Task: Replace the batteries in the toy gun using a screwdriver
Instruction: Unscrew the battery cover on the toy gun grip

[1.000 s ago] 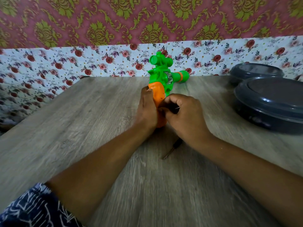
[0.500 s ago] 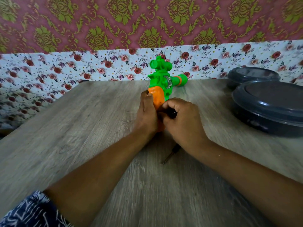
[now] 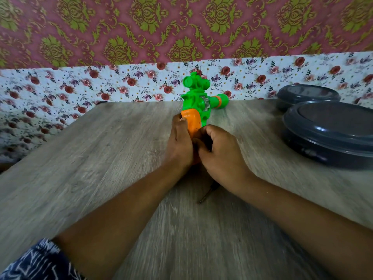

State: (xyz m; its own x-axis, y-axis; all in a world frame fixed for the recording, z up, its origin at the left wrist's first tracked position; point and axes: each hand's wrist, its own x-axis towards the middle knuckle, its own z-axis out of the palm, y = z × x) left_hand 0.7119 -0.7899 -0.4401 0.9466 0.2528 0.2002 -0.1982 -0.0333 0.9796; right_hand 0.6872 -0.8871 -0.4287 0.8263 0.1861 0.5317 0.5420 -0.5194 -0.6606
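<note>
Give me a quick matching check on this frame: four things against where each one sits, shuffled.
Things:
1. toy gun
2. screwdriver
3. grey containers
4. patterned sleeve

Places:
A. table's right edge
B. bottom left corner
C. lying on the table under the right wrist
D. between both hands, mid-table

Pairs: 1-D, 2-C, 3-A, 4-B

A home: floral wallpaper [image 3: 121, 85], wooden table [image 3: 101, 158], 2 lidded containers [image 3: 331, 130].
</note>
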